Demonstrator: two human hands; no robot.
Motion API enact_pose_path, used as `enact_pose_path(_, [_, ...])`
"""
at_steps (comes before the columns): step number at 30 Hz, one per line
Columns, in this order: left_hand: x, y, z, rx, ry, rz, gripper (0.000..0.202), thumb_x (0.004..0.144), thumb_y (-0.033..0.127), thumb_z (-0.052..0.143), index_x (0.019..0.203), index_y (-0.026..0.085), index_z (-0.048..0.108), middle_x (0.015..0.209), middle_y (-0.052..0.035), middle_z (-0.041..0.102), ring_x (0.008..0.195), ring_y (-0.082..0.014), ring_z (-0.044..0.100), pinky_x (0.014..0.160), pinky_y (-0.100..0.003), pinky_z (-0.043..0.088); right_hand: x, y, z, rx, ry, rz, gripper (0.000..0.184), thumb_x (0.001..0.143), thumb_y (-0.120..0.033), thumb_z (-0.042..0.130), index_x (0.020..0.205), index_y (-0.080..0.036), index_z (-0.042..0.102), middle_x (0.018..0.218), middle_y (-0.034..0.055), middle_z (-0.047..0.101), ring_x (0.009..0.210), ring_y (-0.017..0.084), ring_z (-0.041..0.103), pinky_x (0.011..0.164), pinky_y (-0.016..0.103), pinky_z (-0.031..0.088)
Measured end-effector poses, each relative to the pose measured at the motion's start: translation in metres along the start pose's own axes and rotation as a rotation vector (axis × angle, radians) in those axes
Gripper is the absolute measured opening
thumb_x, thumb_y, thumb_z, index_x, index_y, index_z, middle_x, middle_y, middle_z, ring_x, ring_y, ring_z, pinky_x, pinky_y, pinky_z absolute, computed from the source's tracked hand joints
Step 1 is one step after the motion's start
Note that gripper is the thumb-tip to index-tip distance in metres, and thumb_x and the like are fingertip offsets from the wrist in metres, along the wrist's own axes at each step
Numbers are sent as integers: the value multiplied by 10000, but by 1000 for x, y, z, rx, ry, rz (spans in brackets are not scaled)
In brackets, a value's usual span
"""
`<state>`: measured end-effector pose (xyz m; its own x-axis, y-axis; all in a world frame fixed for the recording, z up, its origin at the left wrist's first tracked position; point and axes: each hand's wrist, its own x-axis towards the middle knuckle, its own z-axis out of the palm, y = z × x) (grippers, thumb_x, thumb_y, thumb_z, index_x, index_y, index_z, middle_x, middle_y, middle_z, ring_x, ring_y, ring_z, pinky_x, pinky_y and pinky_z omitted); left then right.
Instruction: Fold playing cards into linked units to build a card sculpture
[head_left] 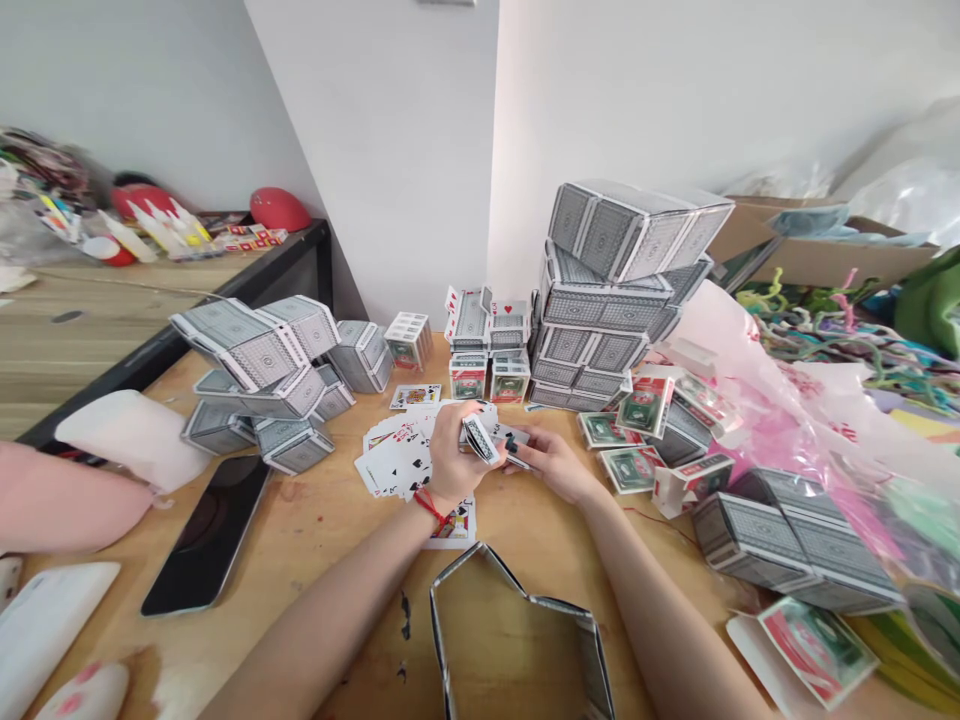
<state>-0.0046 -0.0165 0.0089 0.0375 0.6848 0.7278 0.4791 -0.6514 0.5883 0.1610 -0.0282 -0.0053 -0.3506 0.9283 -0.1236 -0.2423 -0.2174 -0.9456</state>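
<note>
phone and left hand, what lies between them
In the head view, spread face-up cards lie nearest the left hand, then a stretch of table up to the phone.

The left forearm (341, 605) and right forearm (652, 600) are uncovered as far as they show, slim and smooth in outline, broadening gently away from the wrists. The left hand (454, 460) and right hand (553, 464) are likewise bare, with slender fingers. A bright red cord bracelet (429, 508) circles the left wrist, thin, with short loose strands; its finer detail is too small to make out
</note>
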Motion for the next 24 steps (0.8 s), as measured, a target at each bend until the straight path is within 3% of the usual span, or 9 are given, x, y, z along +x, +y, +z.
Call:
enact_pose_path(3, [-1, -2, 1, -16, 4, -2, 396, 643, 296, 634, 988, 192, 469, 897, -40, 536, 830, -182, 532, 748, -328, 442, 1, 1, 0, 19, 8, 1, 343, 666, -363, 681, 939, -167, 614, 866, 48, 656, 737, 169, 612, 697, 319, 495])
enact_pose_path(6, [0, -2, 3, -67, 15, -16, 398, 667, 272, 621, 1011, 183, 440, 959, -64, 525, 922, -198, 527, 828, -365, 430, 2, 3, -2, 67, 113, -55, 388, 616, -310, 725, 961, -182, 602, 923, 46, 651, 778, 169, 609, 717, 304, 487])
enact_pose_path(11, [4, -1, 3, -126, -77, -35, 593, 687, 312, 622, 1191, 183, 337, 1168, -129, 434, 1110, -241, 442, 937, -432, 370, 3, 1, -8, 203, 276, -157, 539, 561, -222, 750, 1056, -256, 542, 1084, 26, 602, 908, 175, 586, 737, 274, 490])
enact_pose_path(15, [1, -3, 5, -166, -101, 103, 787, 596, 379, 702, 1254, 231, 295, 1259, -136, 333, 1205, -295, 342, 980, -494, 311, 5, 2, -15, 262, 360, -193, 436, 573, -196, 734, 967, -263, 561, 979, -8, 631, 863, 151, 595, 718, 260, 498])
enact_pose_path(17, [-1, -5, 6, -251, -144, 98, 848, 572, 409, 720, 1278, 280, 269, 1319, -130, 271, 1225, -305, 324, 980, -502, 309, 8, 4, -20, 292, 414, -212, 367, 586, -203, 724, 917, -246, 571, 952, -2, 639, 872, 160, 597, 725, 273, 504])
enact_pose_path(19, [-2, -6, 7, -438, -245, 2, 936, 569, 483, 708, 1324, 319, 180, 1355, -135, 245, 1199, -297, 376, 946, -485, 358, 9, 5, -26, 313, 454, -223, 296, 596, -219, 718, 859, -226, 581, 926, 8, 646, 856, 165, 602, 717, 281, 511])
enact_pose_path(21, [-1, -7, 7, -675, -394, -166, 961, 586, 621, 617, 1354, 308, 131, 1311, -156, 345, 1115, -282, 473, 866, -451, 430, 10, 5, -30, 320, 473, -211, 245, 610, -247, 713, 817, -216, 586, 860, 5, 652, 765, 152, 610, 662, 274, 519])
enact_pose_path(24, [2, -10, 6, -922, -589, -425, 902, 618, 751, 425, 1349, 256, 237, 1135, -160, 529, 993, -275, 559, 755, -415, 482, 11, 7, -29, 298, 474, -207, 249, 627, -293, 705, 827, -214, 580, 793, -1, 648, 669, 136, 599, 617, 276, 516])
